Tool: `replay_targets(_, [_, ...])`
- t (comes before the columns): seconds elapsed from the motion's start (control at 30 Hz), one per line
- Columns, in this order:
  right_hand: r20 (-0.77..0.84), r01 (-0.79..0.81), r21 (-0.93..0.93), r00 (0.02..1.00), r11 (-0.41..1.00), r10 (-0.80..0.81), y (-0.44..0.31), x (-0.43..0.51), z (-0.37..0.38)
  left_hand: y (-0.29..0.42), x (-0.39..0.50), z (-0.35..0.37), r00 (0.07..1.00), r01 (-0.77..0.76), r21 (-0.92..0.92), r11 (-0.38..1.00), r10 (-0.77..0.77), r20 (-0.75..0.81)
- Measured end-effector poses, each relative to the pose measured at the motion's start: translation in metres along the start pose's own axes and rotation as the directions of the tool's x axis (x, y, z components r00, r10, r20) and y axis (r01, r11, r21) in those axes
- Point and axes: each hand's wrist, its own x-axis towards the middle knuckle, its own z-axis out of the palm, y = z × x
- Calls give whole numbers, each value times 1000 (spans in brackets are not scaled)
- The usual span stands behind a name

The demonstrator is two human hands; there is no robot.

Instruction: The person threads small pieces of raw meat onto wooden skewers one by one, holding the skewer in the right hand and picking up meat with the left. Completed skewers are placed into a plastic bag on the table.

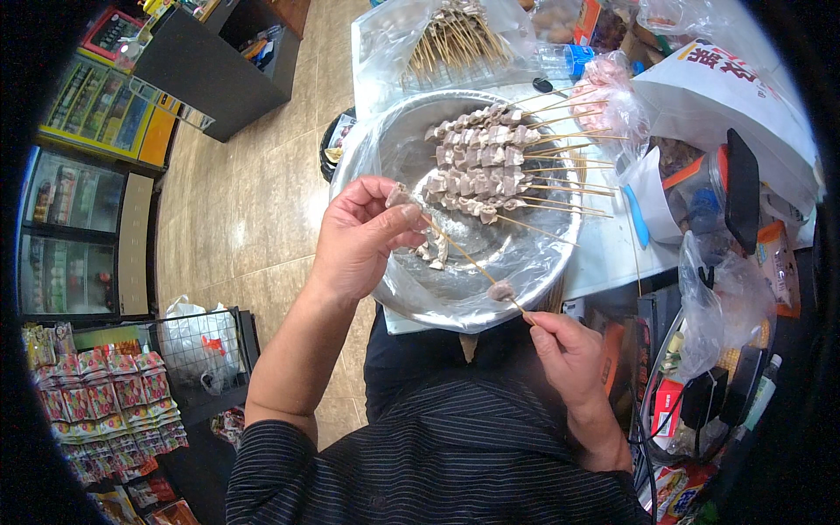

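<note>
My right hand (566,351) grips the lower end of a thin bamboo skewer (459,248), which slants up to the left. One piece of greyish meat (501,291) is threaded on it a little above those fingers. My left hand (367,230) pinches another meat piece (398,195) at the skewer's far end; whether the tip has pierced it is hidden. Beneath and beyond the hands is a large metal basin (453,323) lined with clear plastic. In it lie several loaded meat skewers (482,157) side by side, their bare sticks pointing right. Loose meat strips (433,252) lie near my left hand.
Bare-ended skewers (459,42) lie in a plastic bag behind the basin. To the right are a bag of pink meat (600,98), a blue-handled tool (635,215), a large white bag (728,98) and a black phone-like slab (741,190). A rack of packets (105,400) stands lower left.
</note>
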Motion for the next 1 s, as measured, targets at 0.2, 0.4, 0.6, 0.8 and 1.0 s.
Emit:
replay_targets(0.2, [7, -15, 9, 1000, 1000, 15, 0, 0, 0, 3, -1, -2, 998, 63, -139, 988, -64, -1])
replay_targets(0.4, [9, -14, -6, 1000, 1000, 14, -1, 0, 0, 3, -2, -2, 998, 55, -143, 988, -55, -2])
replay_targets(0.6, [-2, -6, 2, 1000, 1000, 6, -1, -1, 0, 4, -3, 1, 996, 80, -34, 996, -82, -44])
replay_targets(0.8, [4, -2, 16, 1000, 1000, 2, -4, 1, 3, 4, -6, 5, 987, 158, 22, 987, -157, -41])
replay_targets(1.0, [54, -61, 67, 997, 996, 57, -14, 8, 3, 4, -9, 10, 978, 206, 55, 977, -206, -13])
